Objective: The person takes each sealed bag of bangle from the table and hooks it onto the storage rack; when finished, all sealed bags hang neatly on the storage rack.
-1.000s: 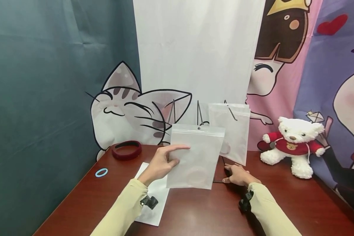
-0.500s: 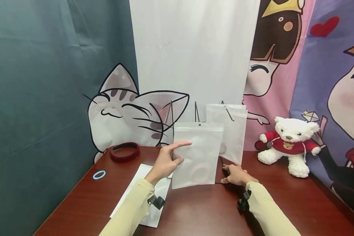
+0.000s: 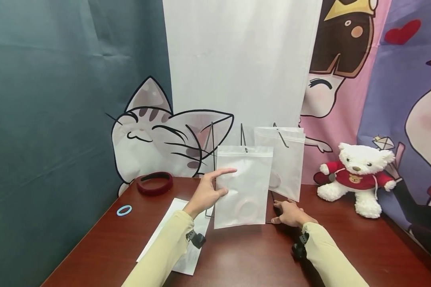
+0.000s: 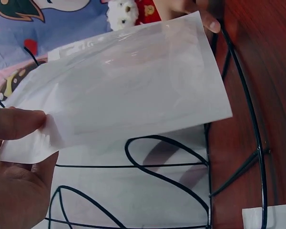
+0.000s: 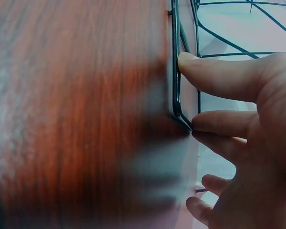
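Observation:
My left hand (image 3: 206,194) pinches a frosted white zip bag (image 3: 242,187) near its left edge; in the left wrist view the bag (image 4: 133,90) lies between thumb and fingers. A faint ring shape shows through its lower part. The bag's top hole lines up with the tip of the middle hook (image 3: 242,135) of a black wire rack (image 4: 252,109); whether the hook passes through, I cannot tell. My right hand (image 3: 291,212) pinches the rack's base corner; in the right wrist view thumb and fingers press the black base wire (image 5: 176,90). More bags (image 3: 289,167) hang on the right hook.
Flat on the brown table (image 3: 244,255) lie white bags (image 3: 190,251), partly under my left forearm. A dark red headband (image 3: 154,187) and a light blue ring (image 3: 123,210) are at the left. At the right sits a white teddy bear (image 3: 359,179) in a red top.
My left hand has carried the bag slightly right and up, bringing its hole to the middle hook's tip. The right hand keeps its hold on the rack's base.

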Motion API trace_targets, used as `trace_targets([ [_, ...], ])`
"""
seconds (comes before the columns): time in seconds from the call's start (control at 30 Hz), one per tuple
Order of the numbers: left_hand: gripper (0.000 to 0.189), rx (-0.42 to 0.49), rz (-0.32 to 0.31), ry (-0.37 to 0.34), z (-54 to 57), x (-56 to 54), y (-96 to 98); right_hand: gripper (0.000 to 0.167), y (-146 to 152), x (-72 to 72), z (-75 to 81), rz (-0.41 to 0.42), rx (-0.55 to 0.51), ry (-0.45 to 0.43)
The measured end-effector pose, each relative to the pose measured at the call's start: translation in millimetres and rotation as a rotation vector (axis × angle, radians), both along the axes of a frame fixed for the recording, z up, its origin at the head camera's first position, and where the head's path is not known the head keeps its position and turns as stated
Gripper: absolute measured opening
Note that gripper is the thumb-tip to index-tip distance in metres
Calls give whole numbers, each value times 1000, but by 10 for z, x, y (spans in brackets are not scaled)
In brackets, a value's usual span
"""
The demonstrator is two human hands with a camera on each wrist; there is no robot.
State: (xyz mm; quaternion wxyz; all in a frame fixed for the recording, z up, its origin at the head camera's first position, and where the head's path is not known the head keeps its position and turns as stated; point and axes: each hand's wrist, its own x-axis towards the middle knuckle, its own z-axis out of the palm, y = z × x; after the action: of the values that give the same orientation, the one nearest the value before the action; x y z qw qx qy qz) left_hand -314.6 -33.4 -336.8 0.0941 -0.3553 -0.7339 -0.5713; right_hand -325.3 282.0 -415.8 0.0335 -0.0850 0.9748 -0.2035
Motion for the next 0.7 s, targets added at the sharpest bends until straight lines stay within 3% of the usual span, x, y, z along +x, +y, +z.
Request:
trace_targets([
  [0.2,68,-4,9,-55,-18,-193,41,69,17,12,0,0,-6,-14],
  [0.47,68,-55,127,-44,80,-387,123,67,17,20,24,4,16,-11],
  [0.7,68,-102,162,-47,126,-655,179,67,-8,43,41,0,35,-11],
])
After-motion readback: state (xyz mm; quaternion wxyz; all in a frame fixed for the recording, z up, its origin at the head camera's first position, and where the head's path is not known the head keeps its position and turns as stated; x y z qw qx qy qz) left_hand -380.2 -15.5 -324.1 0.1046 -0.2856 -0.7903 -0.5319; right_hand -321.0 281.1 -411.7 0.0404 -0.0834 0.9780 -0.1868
